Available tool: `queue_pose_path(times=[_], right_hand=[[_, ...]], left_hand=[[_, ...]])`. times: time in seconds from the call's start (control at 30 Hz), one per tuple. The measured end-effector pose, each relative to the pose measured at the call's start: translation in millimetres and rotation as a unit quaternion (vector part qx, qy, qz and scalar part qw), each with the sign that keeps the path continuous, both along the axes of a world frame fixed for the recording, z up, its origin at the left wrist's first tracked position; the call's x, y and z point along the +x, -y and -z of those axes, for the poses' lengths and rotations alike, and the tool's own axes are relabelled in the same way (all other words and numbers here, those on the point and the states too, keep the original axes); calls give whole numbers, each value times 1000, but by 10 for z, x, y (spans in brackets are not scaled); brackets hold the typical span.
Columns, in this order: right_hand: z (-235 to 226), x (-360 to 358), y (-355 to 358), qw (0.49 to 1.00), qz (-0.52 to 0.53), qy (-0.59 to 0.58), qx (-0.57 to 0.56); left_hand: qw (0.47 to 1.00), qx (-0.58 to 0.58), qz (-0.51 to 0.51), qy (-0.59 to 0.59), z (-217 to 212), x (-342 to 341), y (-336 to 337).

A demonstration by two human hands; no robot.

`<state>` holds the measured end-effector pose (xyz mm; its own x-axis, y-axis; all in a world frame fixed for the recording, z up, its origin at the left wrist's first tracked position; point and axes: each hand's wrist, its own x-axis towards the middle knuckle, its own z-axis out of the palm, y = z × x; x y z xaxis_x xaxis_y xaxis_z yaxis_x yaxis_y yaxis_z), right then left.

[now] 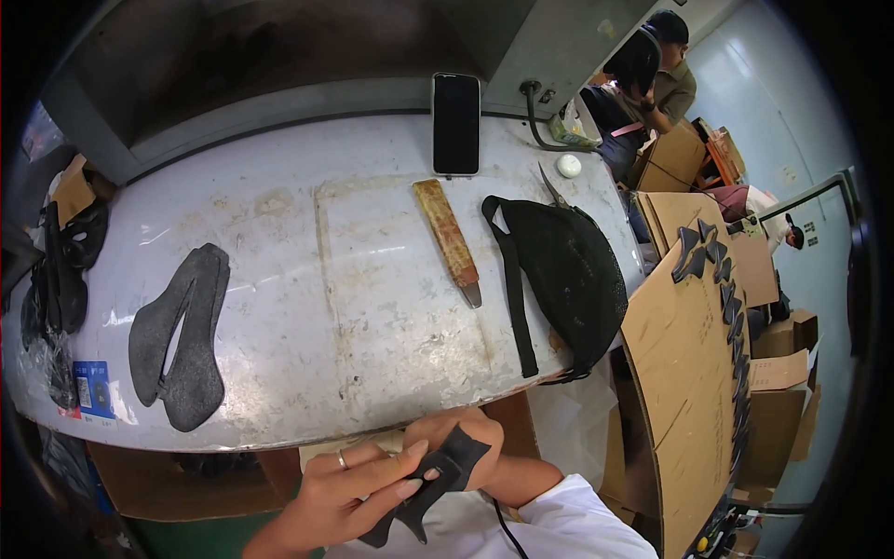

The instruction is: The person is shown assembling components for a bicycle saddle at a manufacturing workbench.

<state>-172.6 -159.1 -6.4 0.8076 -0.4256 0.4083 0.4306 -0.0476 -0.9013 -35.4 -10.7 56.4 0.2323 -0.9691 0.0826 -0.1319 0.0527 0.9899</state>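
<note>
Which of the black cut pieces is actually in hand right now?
The small black piece pinched between both hands below the table edge; the larger one lies flat, untouched, on the table's left.

We have only 1 view here, a wide fisheye worn on the head and looking steeply down over the worn white workbench (372, 279) (its straight edges bow toward the rim). We sit close above the two hands at the bottom edge, while the co-workers (652, 84) at upper right stay far off.
</note>
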Motion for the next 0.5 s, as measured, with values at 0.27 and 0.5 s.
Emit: queue_pose_path(times=[0.27,0.5], right_hand=[[-213,-15,48,918,-178,-184,304],[-47,-43,30,898,-180,-247,317]], left_hand=[[999,40,11,-22,86,57,-145],[993,58,-47,-91,46,-5,-94]])
